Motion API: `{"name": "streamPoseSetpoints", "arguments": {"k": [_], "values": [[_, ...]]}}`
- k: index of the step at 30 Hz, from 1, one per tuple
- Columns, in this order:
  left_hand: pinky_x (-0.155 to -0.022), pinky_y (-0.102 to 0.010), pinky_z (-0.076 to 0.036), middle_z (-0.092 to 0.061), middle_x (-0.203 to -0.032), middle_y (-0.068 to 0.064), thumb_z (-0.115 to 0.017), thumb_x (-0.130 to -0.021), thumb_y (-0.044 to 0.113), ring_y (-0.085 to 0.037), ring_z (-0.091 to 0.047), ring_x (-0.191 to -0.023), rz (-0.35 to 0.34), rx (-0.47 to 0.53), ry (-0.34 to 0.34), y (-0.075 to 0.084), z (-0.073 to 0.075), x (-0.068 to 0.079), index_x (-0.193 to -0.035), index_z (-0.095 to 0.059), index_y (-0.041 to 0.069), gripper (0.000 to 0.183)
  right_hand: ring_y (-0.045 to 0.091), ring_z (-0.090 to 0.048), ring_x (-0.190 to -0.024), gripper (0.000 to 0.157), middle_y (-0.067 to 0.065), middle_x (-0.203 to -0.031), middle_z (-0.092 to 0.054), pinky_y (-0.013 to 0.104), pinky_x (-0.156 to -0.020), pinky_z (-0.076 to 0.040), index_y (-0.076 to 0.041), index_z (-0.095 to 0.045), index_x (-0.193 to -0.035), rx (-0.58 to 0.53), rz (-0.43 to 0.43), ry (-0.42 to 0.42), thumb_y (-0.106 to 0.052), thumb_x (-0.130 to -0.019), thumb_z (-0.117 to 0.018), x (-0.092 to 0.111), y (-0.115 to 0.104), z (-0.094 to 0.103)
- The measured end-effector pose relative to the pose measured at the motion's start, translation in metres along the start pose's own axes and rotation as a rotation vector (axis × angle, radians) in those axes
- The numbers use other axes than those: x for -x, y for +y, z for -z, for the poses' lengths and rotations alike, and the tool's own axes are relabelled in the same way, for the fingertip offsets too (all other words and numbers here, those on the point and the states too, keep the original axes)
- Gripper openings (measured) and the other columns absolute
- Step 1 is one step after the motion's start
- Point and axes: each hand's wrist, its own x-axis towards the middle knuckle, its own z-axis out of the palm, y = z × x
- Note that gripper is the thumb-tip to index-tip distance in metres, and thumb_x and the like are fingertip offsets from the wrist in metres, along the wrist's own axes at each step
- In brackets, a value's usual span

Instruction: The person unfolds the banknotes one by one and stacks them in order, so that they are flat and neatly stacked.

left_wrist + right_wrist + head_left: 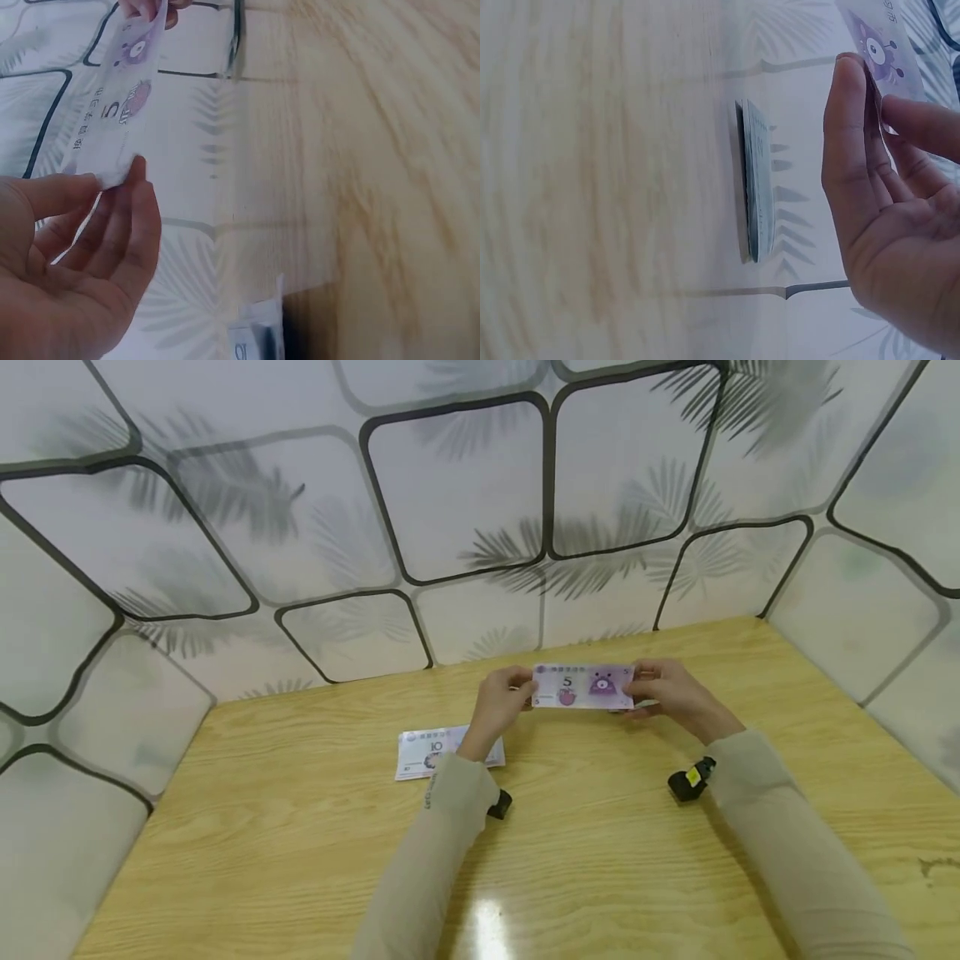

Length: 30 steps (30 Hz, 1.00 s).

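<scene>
A purple play banknote (583,686) marked 5, with a one-eyed cartoon monster on it, is stretched between both hands above the table. My left hand (497,706) pinches its left end between thumb and fingers; in the left wrist view the left hand (90,247) shows the note bowed slightly. At the other end, my right hand (678,693) pinches it, and the right wrist view shows the right hand (892,195) with its thumb against the note. Notes marked 10 (420,753) lie on the table, partly behind the left wrist.
Seen edge-on in the right wrist view, a stack of bluish-grey notes (759,187) lies on the tabletop. The wood-grain table (285,843) meets a patterned wall covering (480,485) at the back and sides. Black wrist cameras (688,783) hang beneath the sleeves.
</scene>
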Motion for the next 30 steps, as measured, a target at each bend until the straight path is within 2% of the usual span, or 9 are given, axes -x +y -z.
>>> {"name": "streamPoseSetpoints", "arguments": {"k": [5, 8, 13, 17, 22, 30], "values": [[-0.076, -0.036, -0.061, -0.069, -0.098, -0.021, -0.06, -0.1, -0.003, -0.027, -0.07, -0.077, 0.011, 0.09, -0.016, -0.004, 0.007, 0.005, -0.124, -0.065, -0.008, 0.025, 0.016, -0.059, -0.079, 0.014, 0.01, -0.092, -0.048, 0.04, -0.081, -0.061, 0.001, -0.042, -0.093, -0.022, -0.004, -0.007, 0.002, -0.103, -0.051, -0.002, 0.002, -0.006], [-0.077, -0.034, -0.061, -0.069, -0.099, -0.019, -0.06, -0.1, -0.002, -0.022, -0.068, -0.076, 0.032, 0.123, -0.024, -0.007, 0.011, 0.008, -0.125, -0.064, -0.007, 0.026, 0.017, -0.062, -0.082, 0.008, 0.012, -0.097, -0.053, 0.041, -0.082, -0.06, 0.003, -0.046, -0.097, -0.033, -0.003, -0.023, 0.001, -0.104, -0.049, -0.001, 0.001, -0.009], [-0.079, -0.03, -0.06, -0.067, -0.106, -0.018, -0.06, -0.1, -0.001, -0.022, -0.066, -0.088, 0.07, 0.161, -0.013, -0.008, 0.016, 0.011, -0.124, -0.065, -0.008, 0.026, 0.016, -0.066, -0.085, 0.009, 0.013, -0.104, -0.056, 0.037, -0.08, -0.061, 0.004, -0.055, -0.096, -0.034, 0.005, -0.047, 0.002, -0.103, -0.05, -0.002, -0.004, -0.011], [-0.08, -0.031, -0.06, -0.067, -0.106, -0.017, -0.06, -0.099, -0.003, -0.019, -0.064, -0.088, 0.083, 0.197, 0.004, -0.01, 0.021, 0.013, -0.125, -0.064, -0.008, 0.027, 0.015, -0.064, -0.083, 0.009, 0.01, -0.098, -0.057, 0.036, -0.08, -0.06, 0.001, -0.061, -0.095, -0.046, 0.016, -0.046, 0.003, -0.102, -0.054, -0.004, -0.006, -0.014], [-0.081, -0.033, -0.06, -0.066, -0.103, -0.014, -0.06, -0.1, -0.003, -0.017, -0.062, -0.087, 0.092, 0.233, 0.019, -0.011, 0.027, 0.017, -0.126, -0.063, -0.007, 0.026, 0.014, -0.062, -0.079, 0.009, 0.007, -0.094, -0.055, 0.04, -0.083, -0.06, -0.004, -0.059, -0.1, -0.094, 0.024, -0.026, 0.005, -0.101, -0.055, -0.006, -0.01, -0.017], [-0.082, -0.03, -0.059, -0.065, -0.11, -0.016, -0.061, -0.099, -0.005, -0.02, -0.063, -0.094, 0.11, 0.239, 0.054, -0.013, 0.035, 0.022, -0.122, -0.065, -0.007, 0.024, 0.014, -0.064, -0.08, 0.019, 0.006, -0.092, -0.058, 0.035, -0.08, -0.061, -0.007, -0.066, -0.097, -0.153, 0.038, -0.036, 0.008, -0.1, -0.055, -0.007, -0.012, -0.025]]}}
